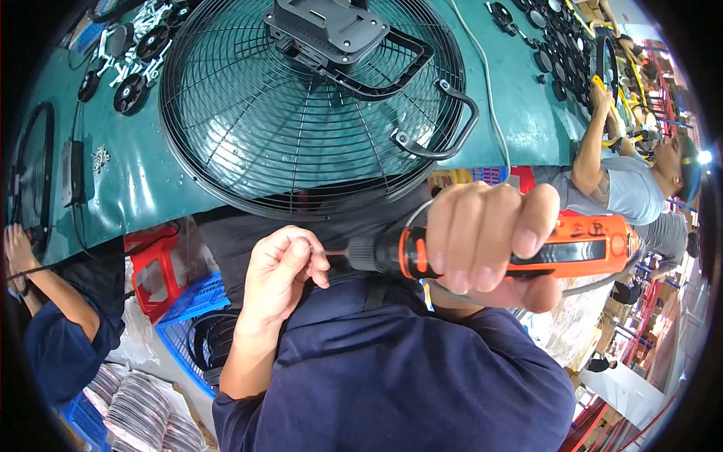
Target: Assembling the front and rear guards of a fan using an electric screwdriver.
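My right hand (493, 241) is wrapped around an orange and black electric screwdriver (587, 245), held level in front of my body with its bit toward the left. Thumb and fingertips of my left hand (279, 275) are pinched together at the end of the thin bit (337, 252); whatever small thing they grip there is too hidden to name. Beyond both hands a large round fan with a black wire grille (248, 113) lies on the green table. A black plastic housing (327, 30) sits on its middle, and a curved black handle (452, 132) is fixed near its right rim.
On the green table (128, 196) are a small screw pile (100, 158), a black adapter-like box (73, 173), and black wheels (132, 94) among bolts. A cable (482, 68) crosses at right. Co-workers (636, 181) stand right and left. A blue crate (192, 301) and red stool (154, 271) stand below.
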Tool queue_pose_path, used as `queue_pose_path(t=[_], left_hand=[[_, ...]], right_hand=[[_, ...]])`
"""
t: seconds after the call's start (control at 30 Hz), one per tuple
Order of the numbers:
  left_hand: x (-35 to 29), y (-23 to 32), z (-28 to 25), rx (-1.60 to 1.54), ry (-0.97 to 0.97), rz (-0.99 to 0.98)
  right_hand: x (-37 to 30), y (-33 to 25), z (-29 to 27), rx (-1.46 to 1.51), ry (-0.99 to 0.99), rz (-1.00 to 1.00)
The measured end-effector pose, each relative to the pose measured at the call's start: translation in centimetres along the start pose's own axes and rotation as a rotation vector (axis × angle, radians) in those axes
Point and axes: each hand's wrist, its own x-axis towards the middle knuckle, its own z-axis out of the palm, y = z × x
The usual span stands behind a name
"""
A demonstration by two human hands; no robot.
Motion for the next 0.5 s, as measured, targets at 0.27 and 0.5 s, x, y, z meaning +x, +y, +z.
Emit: queue_pose_path(t=[0.27,0.5], left_hand=[[0.14,-0.13,0.66,-0.063,-0.002,-0.044],[0.20,-0.87,0.44,-0.171,-0.007,-0.026]], right_hand=[[-0.33,0.72,-0.35,-0.015,-0.077,-0.033],[-0.35,0.66,-0.70,0.017,-0.095,-0.024]])
